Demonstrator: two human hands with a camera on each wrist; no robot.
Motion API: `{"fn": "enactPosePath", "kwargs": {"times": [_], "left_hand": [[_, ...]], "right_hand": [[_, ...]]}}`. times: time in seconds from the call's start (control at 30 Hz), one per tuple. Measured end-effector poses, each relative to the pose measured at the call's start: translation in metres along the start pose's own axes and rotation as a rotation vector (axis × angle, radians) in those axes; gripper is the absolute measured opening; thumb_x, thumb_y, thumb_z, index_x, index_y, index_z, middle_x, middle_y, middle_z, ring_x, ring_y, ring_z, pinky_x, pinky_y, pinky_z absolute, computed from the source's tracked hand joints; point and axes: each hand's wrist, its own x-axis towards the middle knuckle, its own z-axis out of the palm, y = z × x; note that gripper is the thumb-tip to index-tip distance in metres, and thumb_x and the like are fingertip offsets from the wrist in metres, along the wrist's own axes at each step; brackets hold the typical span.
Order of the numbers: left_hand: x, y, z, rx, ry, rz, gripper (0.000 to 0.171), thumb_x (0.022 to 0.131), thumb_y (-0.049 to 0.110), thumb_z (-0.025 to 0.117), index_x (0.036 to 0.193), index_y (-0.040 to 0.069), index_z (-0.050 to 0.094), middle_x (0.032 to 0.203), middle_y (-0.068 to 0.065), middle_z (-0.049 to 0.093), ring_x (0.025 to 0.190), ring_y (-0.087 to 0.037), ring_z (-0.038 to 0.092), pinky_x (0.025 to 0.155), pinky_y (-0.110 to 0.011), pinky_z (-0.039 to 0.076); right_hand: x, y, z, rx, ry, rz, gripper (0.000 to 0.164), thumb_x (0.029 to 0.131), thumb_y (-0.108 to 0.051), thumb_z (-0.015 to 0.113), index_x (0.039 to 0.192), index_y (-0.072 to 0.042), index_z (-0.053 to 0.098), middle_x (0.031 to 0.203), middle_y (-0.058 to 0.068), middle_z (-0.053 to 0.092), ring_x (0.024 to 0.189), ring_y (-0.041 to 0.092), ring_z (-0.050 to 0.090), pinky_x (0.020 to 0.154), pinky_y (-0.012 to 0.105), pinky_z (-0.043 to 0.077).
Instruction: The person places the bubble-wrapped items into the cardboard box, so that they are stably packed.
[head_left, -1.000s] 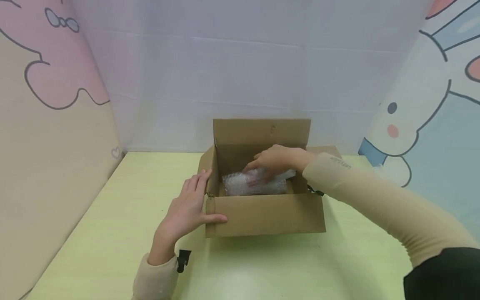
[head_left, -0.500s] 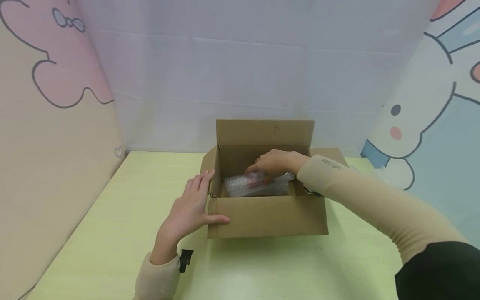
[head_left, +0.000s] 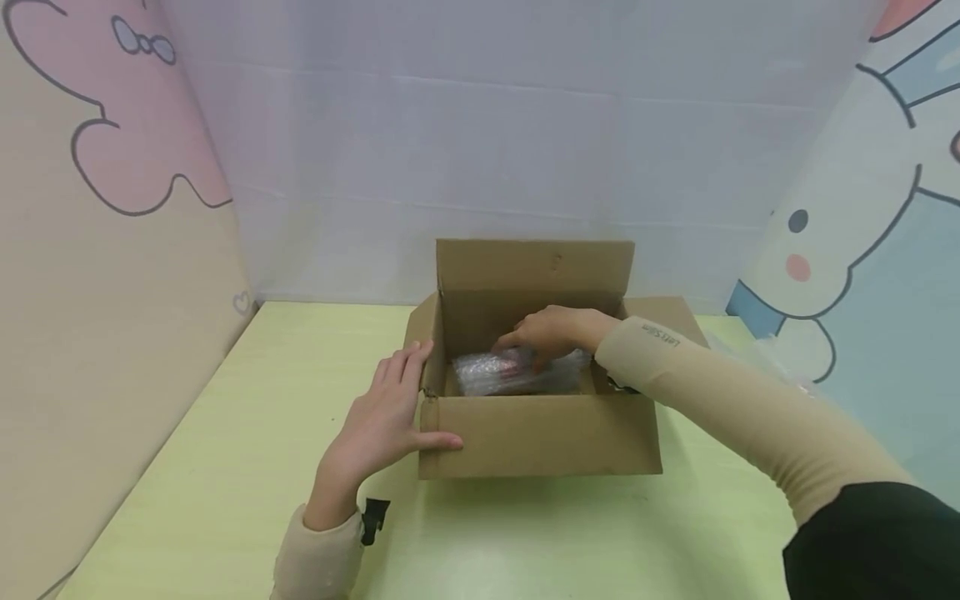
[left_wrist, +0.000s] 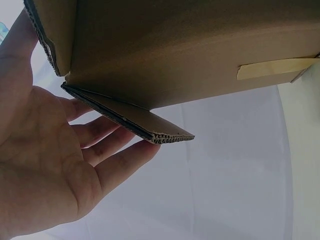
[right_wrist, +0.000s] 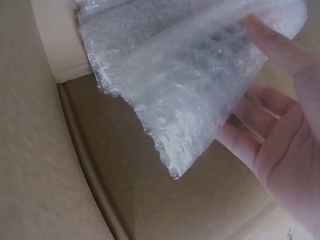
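1. Nearest to the viewer, two beige sleeves (head_left: 712, 375) are covering the forearms, and a black clip (head_left: 373, 518) is sitting at the left wrist.
2. The left hand (head_left: 375, 425) is resting at the near left corner of an open cardboard box (head_left: 540, 437). Its fingers are extending almost straight along the outside of the left flap, and its thumb is lying straight on the front flap; it is steadying this corner without closing into a fist.
3. The front flap is hanging outward toward the person, over the pale yellow-green table (head_left: 225, 433).
4. Inside the box, a bubble-wrapped bundle (head_left: 483, 375) is lying on the bottom, with a reddish patch showing through the plastic.
5. The right hand (head_left: 551, 329) is reaching into the box from the right and is pinching this bundle: the thumb is pressing one face, and the fingers are curving around the other side.
6. Behind, the back flap is standing upright, and the right flap is spreading outward.
7. Beyond the right forearm, some clear plastic (head_left: 768, 354) is lying.
8. Farthest, a whitish sheet (head_left: 450, 150) is hanging between cartoon-printed panels (head_left: 817, 208).
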Motion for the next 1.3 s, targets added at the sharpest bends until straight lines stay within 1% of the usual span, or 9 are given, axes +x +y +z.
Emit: {"fn": "enactPosePath", "kwargs": {"times": [0.1, 0.23, 0.37, 0.57, 0.8, 0.97, 1.13, 1.23, 1.3], "left_hand": [[0.001, 0.001, -0.001, 0.002, 0.003, 0.003, 0.124, 0.059, 0.061, 0.083, 0.153, 0.009, 0.021, 0.154, -0.017, 0.031, 0.139, -0.034, 0.033, 0.067, -0.044, 0.055], [0.001, 0.001, -0.001, -0.002, -0.003, -0.001, 0.124, 0.059, 0.061, 0.083, 0.154, 0.01, 0.02, 0.155, -0.017, 0.03, 0.139, -0.034, 0.032, 0.067, -0.044, 0.055], [0.001, 0.002, -0.001, -0.008, -0.008, -0.007, 0.125, 0.059, 0.06, 0.083, 0.154, 0.01, 0.02, 0.155, -0.017, 0.029, 0.14, -0.034, 0.032, 0.068, -0.044, 0.055], [0.001, 0.003, -0.001, -0.012, -0.012, -0.004, 0.125, 0.06, 0.06, 0.083, 0.154, 0.01, 0.019, 0.156, -0.017, 0.028, 0.14, -0.034, 0.031, 0.069, -0.045, 0.056], [0.001, 0.003, -0.001, -0.013, -0.015, 0.0, 0.125, 0.06, 0.06, 0.083, 0.154, 0.01, 0.019, 0.155, -0.017, 0.029, 0.139, -0.034, 0.032, 0.069, -0.045, 0.056], [0.001, 0.003, -0.002, -0.018, -0.021, -0.005, 0.124, 0.061, 0.06, 0.083, 0.154, 0.01, 0.019, 0.155, -0.018, 0.029, 0.139, -0.035, 0.032, 0.07, -0.047, 0.055], [0.001, 0.001, -0.002, -0.021, -0.024, -0.011, 0.124, 0.061, 0.06, 0.082, 0.154, 0.01, 0.018, 0.155, -0.018, 0.028, 0.14, -0.035, 0.031, 0.074, -0.05, 0.055], [0.001, 0.0, -0.001, -0.02, -0.022, -0.011, 0.124, 0.061, 0.06, 0.082, 0.154, 0.01, 0.018, 0.155, -0.018, 0.028, 0.14, -0.035, 0.031, 0.073, -0.049, 0.056], [0.001, -0.002, -0.001, -0.02, -0.023, -0.009, 0.124, 0.061, 0.061, 0.082, 0.155, 0.01, 0.018, 0.155, -0.018, 0.028, 0.14, -0.035, 0.031, 0.073, -0.048, 0.056]], "right_hand": [[0.0, 0.001, 0.002, 0.037, 0.0, 0.0, 0.07, 0.088, -0.022, 0.072, 0.148, -0.032, 0.038, 0.14, 0.004, 0.056, 0.122, 0.024, 0.057, 0.094, 0.043, 0.051], [0.0, 0.001, 0.003, 0.11, -0.009, -0.016, 0.072, 0.087, -0.018, 0.073, 0.149, -0.027, 0.038, 0.14, 0.008, 0.054, 0.123, 0.025, 0.056, 0.1, 0.043, 0.047], [0.001, 0.001, 0.006, 0.159, -0.017, -0.026, 0.075, 0.085, -0.02, 0.075, 0.15, -0.023, 0.037, 0.141, 0.01, 0.053, 0.124, 0.025, 0.055, 0.103, 0.042, 0.046], [0.002, 0.003, 0.01, 0.15, -0.008, -0.031, 0.076, 0.084, -0.025, 0.076, 0.149, -0.023, 0.037, 0.139, 0.01, 0.055, 0.123, 0.024, 0.056, 0.103, 0.042, 0.046], [-0.006, 0.007, 0.004, 0.112, 0.024, -0.028, 0.076, 0.08, -0.029, 0.079, 0.146, -0.029, 0.042, 0.13, 0.005, 0.061, 0.113, 0.021, 0.061, 0.093, 0.045, 0.05], [-0.018, 0.012, -0.009, 0.165, 0.075, -0.025, 0.08, 0.077, -0.034, 0.081, 0.147, -0.028, 0.041, 0.131, 0.004, 0.062, 0.113, 0.019, 0.061, 0.093, 0.044, 0.05], [-0.035, 0.016, -0.025, 0.213, 0.142, -0.005, 0.081, 0.078, -0.029, 0.081, 0.148, -0.028, 0.04, 0.128, 0.004, 0.062, 0.112, 0.021, 0.061, 0.09, 0.042, 0.05], [-0.048, 0.021, -0.033, 0.241, 0.2, 0.01, 0.079, 0.079, -0.026, 0.08, 0.148, -0.028, 0.039, 0.124, 0.005, 0.063, 0.108, 0.023, 0.061, 0.088, 0.042, 0.05], [-0.059, 0.026, -0.037, 0.255, 0.26, 0.013, 0.078, 0.08, -0.024, 0.079, 0.148, -0.026, 0.04, 0.124, 0.006, 0.062, 0.109, 0.023, 0.06, 0.089, 0.043, 0.05]]}}
